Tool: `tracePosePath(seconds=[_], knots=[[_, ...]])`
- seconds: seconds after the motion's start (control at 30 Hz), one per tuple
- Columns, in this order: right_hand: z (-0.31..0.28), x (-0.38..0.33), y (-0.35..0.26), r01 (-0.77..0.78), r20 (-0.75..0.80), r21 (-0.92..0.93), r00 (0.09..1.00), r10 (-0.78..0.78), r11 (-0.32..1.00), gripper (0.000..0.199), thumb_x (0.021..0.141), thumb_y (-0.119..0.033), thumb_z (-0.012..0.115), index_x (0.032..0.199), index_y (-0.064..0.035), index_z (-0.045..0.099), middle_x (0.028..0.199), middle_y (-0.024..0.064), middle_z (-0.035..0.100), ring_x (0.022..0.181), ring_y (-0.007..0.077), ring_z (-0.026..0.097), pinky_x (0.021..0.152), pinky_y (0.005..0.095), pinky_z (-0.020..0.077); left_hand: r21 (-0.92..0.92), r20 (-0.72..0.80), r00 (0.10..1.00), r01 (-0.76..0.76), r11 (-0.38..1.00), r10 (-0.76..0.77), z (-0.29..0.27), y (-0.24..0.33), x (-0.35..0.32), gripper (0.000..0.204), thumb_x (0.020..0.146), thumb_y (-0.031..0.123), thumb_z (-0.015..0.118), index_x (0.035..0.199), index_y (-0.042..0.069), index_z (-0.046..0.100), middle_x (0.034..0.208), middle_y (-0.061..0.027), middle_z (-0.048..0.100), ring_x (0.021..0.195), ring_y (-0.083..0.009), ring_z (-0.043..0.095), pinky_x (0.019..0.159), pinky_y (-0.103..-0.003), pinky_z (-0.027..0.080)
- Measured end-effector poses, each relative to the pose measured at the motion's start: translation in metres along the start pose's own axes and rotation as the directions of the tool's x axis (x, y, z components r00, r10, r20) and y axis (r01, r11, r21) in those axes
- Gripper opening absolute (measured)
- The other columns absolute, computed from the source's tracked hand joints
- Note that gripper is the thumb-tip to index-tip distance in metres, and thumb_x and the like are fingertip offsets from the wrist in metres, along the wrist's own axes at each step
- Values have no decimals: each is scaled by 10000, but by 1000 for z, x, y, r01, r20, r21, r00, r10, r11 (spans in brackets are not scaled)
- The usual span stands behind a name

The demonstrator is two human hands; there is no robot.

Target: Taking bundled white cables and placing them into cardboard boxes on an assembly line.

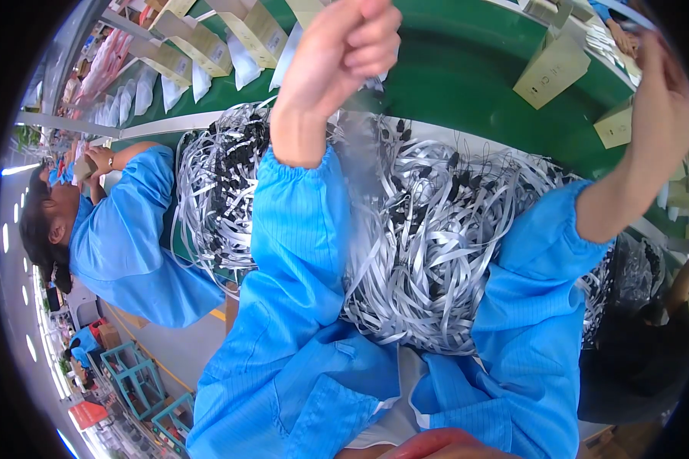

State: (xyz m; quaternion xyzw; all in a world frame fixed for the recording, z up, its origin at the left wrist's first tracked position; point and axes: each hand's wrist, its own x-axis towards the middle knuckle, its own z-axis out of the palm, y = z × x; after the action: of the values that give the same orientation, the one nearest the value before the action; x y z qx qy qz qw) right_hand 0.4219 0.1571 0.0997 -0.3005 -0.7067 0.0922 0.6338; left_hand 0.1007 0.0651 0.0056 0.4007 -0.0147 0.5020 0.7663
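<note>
My left hand (pixel 343 57) is raised at the top middle, over the green belt, with its fingers curled closed. What it grips, if anything, is hidden. Just below its wrist hangs a blurred, see-through smear (pixel 361 153), perhaps clear plastic. Up at the right rim is my right hand (pixel 670 99), its fingers smeared and partly cut off by the dark edge. Between my forearms lies a big heap of silvery-grey flat straps (pixel 429 260) with black ends and thin dark cords. Neither hand touches this heap.
Upright cream boxes (pixel 256 34) and white pouches (pixel 245 65) line the green belt (pixel 455 73). Another cream box (pixel 551 73) stands further right. A second strap pile (pixel 218 176) lies left, beside a co-worker in blue (pixel 130 237). A person in dark clothing (pixel 635 367) is at right.
</note>
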Motion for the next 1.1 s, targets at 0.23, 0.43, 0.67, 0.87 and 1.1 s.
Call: tracePosePath(seconds=[0.23,0.43,0.67,0.87,1.1], knots=[[38,-39,3,150,674,86,719,-168,985,463,969,-250,695,1362,-38,572,1324,91,599,1039,193,684,915,311,515,580,-194,932,-141,802,305,35,3,10,282,1093,266,443,1020,25,571,759,28,498,632,-61,440,562,-231,338],[115,-53,-37,222,437,491,773,-459,842,1154,749,-168,910,1586,-48,126,1458,171,444,1281,239,526,1024,328,463,781,-310,880,20,624,359,56,-7,13,309,1040,279,552,1020,-9,661,707,12,575,646,-94,539,610,-259,435],[166,-88,-53,-692,778,624,593,-208,364,252,938,-190,688,1044,8,574,900,72,614,816,129,605,719,277,467,856,-402,814,172,487,419,67,6,5,267,1075,164,468,1195,-16,624,795,-37,632,699,-91,585,675,-232,480],[169,-74,-35,-650,914,398,344,-217,648,225,970,-211,645,864,-13,655,698,28,600,643,97,546,587,294,422,978,-206,498,123,166,842,44,26,-15,313,1033,220,572,1101,-51,711,1020,-127,747,894,-152,702,779,-271,545],[170,-63,-41,-869,830,477,398,391,-127,357,1045,-342,527,848,-45,551,688,-5,549,596,127,517,626,262,482,888,-460,581,319,332,672,32,20,-18,280,1003,182,601,1173,-36,650,983,-120,721,869,-177,685,833,-292,543]])
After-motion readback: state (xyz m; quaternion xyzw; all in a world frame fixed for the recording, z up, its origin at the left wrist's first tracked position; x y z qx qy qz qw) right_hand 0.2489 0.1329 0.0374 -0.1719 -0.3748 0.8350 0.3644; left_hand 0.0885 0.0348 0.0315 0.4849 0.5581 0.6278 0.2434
